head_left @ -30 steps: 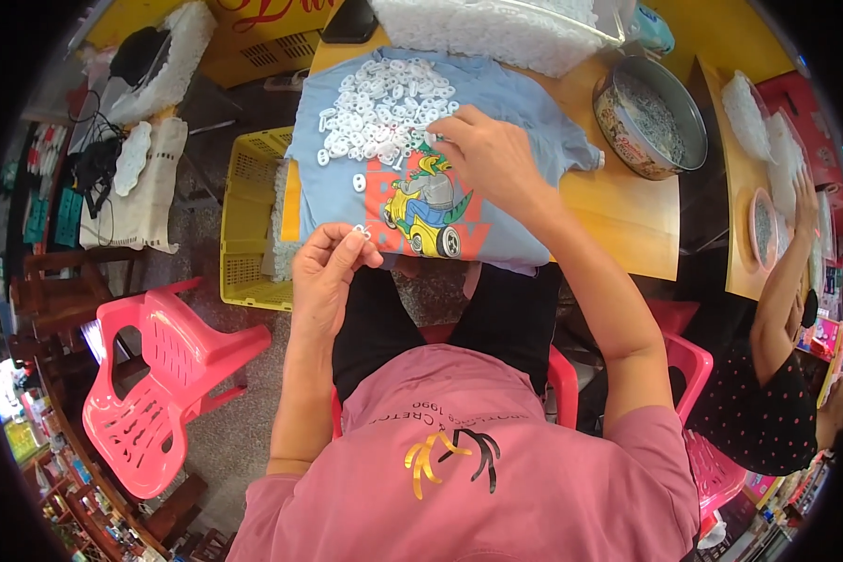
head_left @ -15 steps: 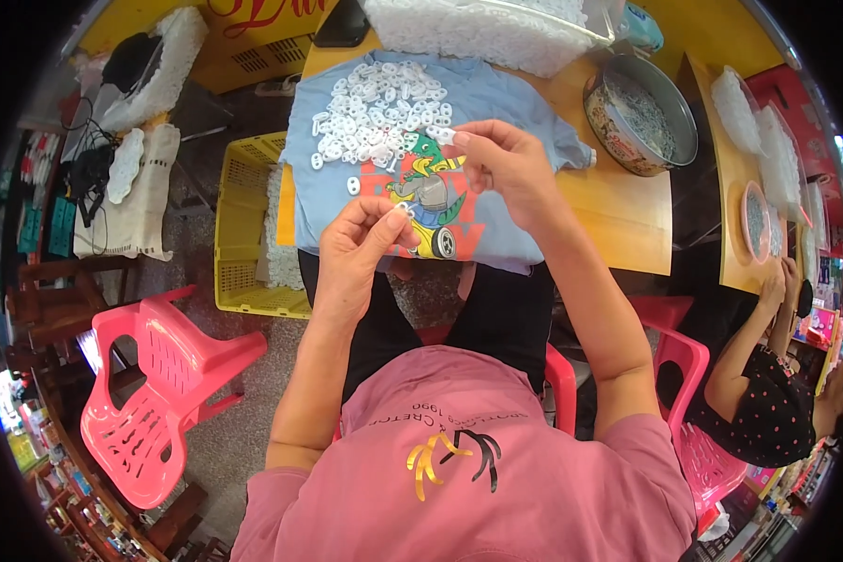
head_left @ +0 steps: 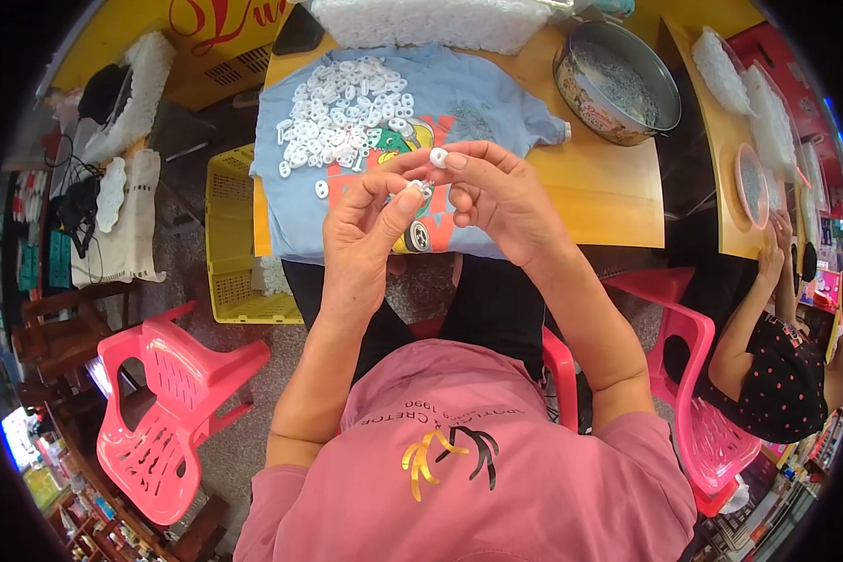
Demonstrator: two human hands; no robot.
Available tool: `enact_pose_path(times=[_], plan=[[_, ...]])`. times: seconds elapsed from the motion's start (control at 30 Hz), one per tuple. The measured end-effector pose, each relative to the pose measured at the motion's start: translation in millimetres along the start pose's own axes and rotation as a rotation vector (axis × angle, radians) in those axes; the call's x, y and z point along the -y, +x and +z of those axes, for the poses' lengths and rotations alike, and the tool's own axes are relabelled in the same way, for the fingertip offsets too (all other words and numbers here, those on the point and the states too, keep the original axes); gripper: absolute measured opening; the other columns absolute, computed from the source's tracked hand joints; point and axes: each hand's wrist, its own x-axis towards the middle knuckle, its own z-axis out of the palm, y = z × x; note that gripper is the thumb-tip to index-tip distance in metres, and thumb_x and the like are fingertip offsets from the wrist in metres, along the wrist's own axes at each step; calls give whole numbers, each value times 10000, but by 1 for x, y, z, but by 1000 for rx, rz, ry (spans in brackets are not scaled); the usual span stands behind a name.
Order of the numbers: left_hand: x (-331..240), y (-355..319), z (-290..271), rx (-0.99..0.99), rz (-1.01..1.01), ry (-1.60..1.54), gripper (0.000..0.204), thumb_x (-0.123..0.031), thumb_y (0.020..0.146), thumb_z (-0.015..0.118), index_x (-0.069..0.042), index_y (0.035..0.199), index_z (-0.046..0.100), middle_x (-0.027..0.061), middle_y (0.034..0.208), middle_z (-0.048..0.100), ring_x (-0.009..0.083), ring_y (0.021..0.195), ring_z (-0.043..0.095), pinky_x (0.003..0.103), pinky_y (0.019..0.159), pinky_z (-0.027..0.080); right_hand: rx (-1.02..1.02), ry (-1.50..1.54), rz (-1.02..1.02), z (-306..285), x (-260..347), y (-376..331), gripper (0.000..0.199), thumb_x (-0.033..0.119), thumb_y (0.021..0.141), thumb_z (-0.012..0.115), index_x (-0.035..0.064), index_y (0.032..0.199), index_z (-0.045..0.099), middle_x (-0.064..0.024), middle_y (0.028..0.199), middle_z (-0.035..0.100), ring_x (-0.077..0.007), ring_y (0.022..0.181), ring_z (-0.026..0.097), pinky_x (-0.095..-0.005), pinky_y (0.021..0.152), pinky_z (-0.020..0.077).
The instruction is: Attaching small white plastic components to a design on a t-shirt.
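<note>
Both hands raised together over the blue shirt [head_left: 459, 122] spread on the table [head_left: 609, 187].

Right hand [head_left: 496, 192]: fingertips pinched shut on a small white ring [head_left: 437, 157], held up just above the shirt's print.

Left hand [head_left: 370, 229]: thumb and forefinger closed on a small grey metal piece [head_left: 420, 190], touching or almost touching the right fingers. Exact shape too small to tell.

Step in hand, as I judge it: fitting the ring and metal piece together, one unit at a time. Next move likely calls for lining the two parts up squarely and pressing them home, a fine fingertip job.

Counts:
- White rings [head_left: 347, 117] heaped on the shirt's far left part: several dozen, too many to count.
- One loose ring [head_left: 321, 189] near the shirt's left edge.
- One round metal tin [head_left: 618, 84] right of the shirt, filled with small grey bits.
- One yellow crate [head_left: 239, 244] on the floor left of the shirt.
- Pink chairs: three seen; one stands empty [head_left: 173, 412].
- A second person [head_left: 777, 365] sits well right of the shirt.
</note>
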Motion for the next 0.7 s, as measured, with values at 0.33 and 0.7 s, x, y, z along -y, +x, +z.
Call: enact_pose_path(times=[0.33,0.7], plan=[[13,-3,3,15,76,149,53,-69,938,632,-47,981,610,159,1296,584,195,1209,533,362,1025,424,4,8,-36,-1,-2,-6,301,166,944,618,31,1213,616,-32,983,661,-81,790,613,-251,648,532],[6,-5,3,18,11,38,58,-82,959,605,-43,997,585,173,1234,629,158,1138,571,337,989,436,50,-72,-78,-7,-6,-6,303,133,943,611,46,1232,603,-81,1059,668,-116,882,635,-283,723,551]])
